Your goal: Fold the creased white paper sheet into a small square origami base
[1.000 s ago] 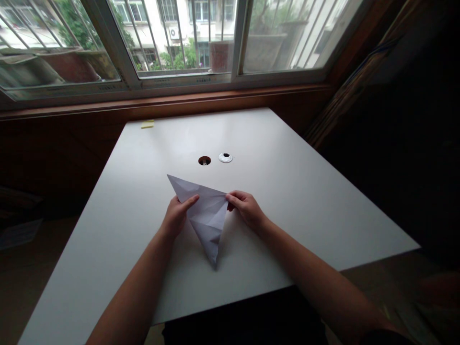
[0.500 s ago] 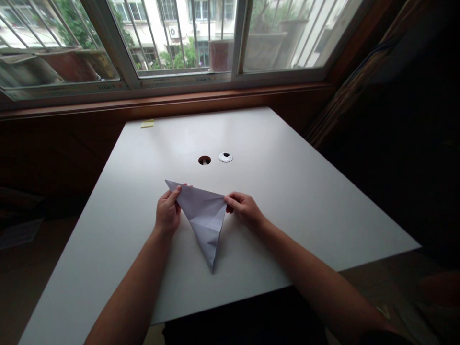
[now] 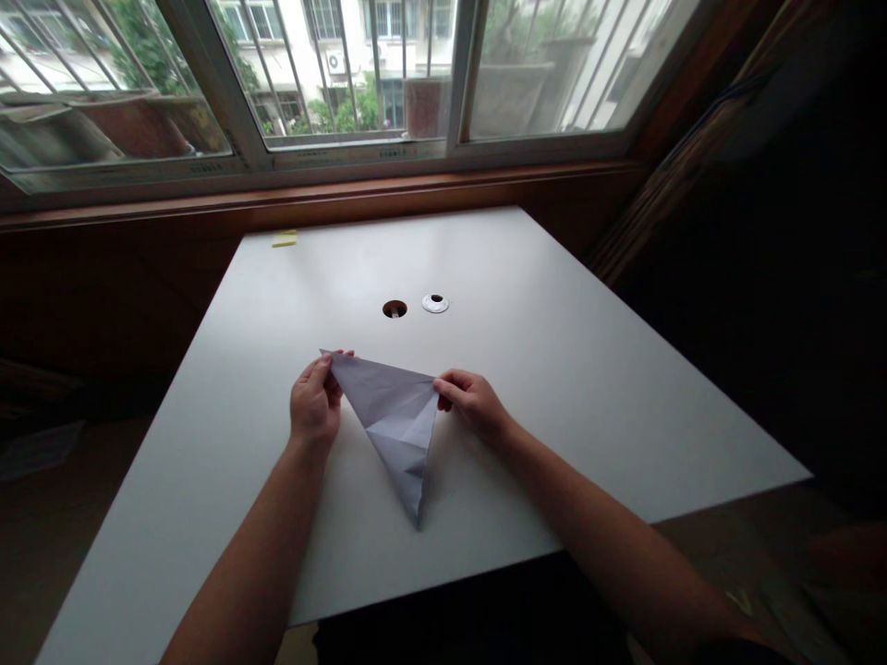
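Head view: left hand [image 3: 315,406] pinches paper [image 3: 394,420]; edge hidden there (partly).

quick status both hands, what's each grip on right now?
left hand: grip closed, pinching the far left corner of the folded paper.
right hand: grip closed, pinching its right corner.

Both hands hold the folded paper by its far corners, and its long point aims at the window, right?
Not quite. The left hand and right hand do hold the folded paper by its far corners, but its long point aims toward the person, at the near edge of the table, not the window. The head view shows it.
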{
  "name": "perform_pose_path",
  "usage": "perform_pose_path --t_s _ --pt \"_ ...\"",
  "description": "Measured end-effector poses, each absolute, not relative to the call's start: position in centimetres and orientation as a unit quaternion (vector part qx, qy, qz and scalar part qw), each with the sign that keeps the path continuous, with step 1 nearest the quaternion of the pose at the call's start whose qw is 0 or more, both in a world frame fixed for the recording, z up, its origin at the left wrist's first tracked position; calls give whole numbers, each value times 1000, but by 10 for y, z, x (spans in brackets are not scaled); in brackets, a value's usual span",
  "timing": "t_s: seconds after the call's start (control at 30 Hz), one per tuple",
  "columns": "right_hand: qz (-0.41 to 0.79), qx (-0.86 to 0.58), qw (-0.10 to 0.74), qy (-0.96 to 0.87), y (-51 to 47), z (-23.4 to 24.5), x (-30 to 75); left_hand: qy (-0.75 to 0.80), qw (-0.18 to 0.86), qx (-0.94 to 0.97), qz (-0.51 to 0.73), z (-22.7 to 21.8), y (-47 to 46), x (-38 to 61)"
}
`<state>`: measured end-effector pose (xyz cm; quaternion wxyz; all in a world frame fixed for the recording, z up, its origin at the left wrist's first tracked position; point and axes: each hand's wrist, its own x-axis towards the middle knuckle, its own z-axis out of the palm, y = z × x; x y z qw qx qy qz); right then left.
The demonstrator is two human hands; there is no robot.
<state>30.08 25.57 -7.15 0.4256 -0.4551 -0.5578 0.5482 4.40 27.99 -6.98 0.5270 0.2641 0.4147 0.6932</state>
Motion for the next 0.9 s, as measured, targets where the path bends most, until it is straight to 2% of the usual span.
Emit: perform_pose_path --t_s 0.13,0.53,0.77,0.9 --pt "552 -449 427 -559 256 -74 303 394 521 268 708 -68 281 40" --pt "546 -442 448 -552 257 -77 304 404 606 326 603 -61 274 48" --pt "529 -446 464 -554 258 -80 306 410 593 319 615 -62 276 47" --pt "530 -446 463 -554 258 -80 306 393 620 335 591 -61 273 49"
